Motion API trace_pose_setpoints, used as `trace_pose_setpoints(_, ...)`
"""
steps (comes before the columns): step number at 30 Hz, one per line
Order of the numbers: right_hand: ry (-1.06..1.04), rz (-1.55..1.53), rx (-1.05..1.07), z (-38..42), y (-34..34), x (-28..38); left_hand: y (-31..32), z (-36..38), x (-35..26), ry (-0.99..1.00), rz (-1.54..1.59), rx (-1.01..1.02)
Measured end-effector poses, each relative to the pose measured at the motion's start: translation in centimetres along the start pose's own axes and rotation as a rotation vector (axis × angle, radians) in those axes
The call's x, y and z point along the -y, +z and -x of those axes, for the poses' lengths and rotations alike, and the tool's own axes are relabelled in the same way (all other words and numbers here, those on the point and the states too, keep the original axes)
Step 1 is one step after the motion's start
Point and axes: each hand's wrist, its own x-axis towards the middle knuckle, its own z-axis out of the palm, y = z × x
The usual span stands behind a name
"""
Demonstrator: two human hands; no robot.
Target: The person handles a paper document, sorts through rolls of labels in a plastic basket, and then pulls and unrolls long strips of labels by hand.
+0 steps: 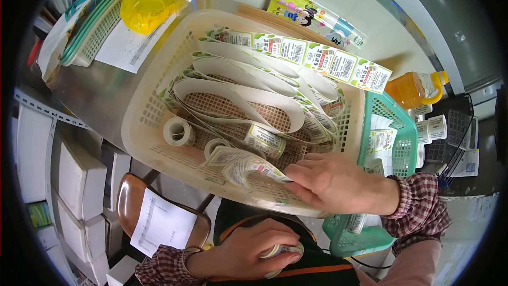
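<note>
Near my lap, my left hand (248,246) is closed around a small roll of labels (286,253). My right hand (330,180) reaches over the front rim of a cream plastic basket (151,143) and pinches the edge of a curled label strip (251,168). In that basket a long printed label strip (296,50) lies folded in several loops, its upper end running over the right rim. Beside the loops are a label roll (178,131) at the left and another printed roll (264,140) near the middle.
A green basket (405,132) with labels and rolls adjoins the right side. Beyond it stand a bottle of orange liquid (413,89) and white rolls (431,128). A yellow bag (145,0) lies at the back left. Below is a chair (129,196) with a printed sheet (163,222).
</note>
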Motion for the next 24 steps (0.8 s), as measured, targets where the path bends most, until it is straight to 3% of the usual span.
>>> trace_pose_setpoints(3,0.061,0.219,0.039,-0.2,0.4,0.2,0.8,-0.4,0.5,0.058,0.027,-0.084)
trace_pose_setpoints(5,0.020,0.240,-0.182,-0.5,0.1,0.0,0.9,-0.3,0.2,0.045,0.016,-0.086)
trace_pose_setpoints(7,0.037,0.150,-0.223,-0.1,-3.0,-0.2,0.8,0.0,0.0,0.031,0.015,-0.097)
trace_pose_setpoints(9,0.302,-0.089,-0.373,0.0,-6.0,-3.0,0.1,0.3,-0.2,-0.056,0.115,-0.040)
trace_pose_setpoints(10,0.350,0.024,-0.500,0.0,-7.2,-6.2,0.2,0.3,-0.1,-0.057,0.116,-0.042)
trace_pose_setpoints(11,0.290,0.337,-0.563,-0.3,-8.2,-9.0,0.3,0.2,0.0,-0.038,0.154,-0.054)
trace_pose_setpoints(14,0.258,0.459,-0.600,-1.4,-8.6,-12.6,0.8,0.1,-0.3,-0.022,0.225,-0.056)
trace_pose_setpoints(15,0.360,0.362,-0.527,-1.7,-8.6,-12.9,1.2,0.2,-0.3,-0.028,0.295,-0.084)
trace_pose_setpoints(17,0.453,0.264,-0.446,-2.0,-8.8,-12.2,1.4,0.4,-0.3,-0.035,0.367,-0.120)
trace_pose_setpoints(19,0.437,-0.088,-0.636,-1.3,-9.4,-9.8,1.0,0.7,-0.3,-0.043,0.395,-0.093)
trace_pose_setpoints(21,0.335,-0.175,-0.796,-0.3,-9.2,-6.0,0.3,1.3,-0.2,-0.062,0.447,-0.065)
trace_pose_setpoints(23,0.281,-0.024,-0.756,1.3,-8.6,-0.2,-0.1,1.3,-0.7,-0.077,0.496,-0.035)
trace_pose_setpoints(24,0.071,0.133,-0.686,2.2,-8.0,0.8,-0.4,1.0,-1.5,-0.162,0.678,-0.066)
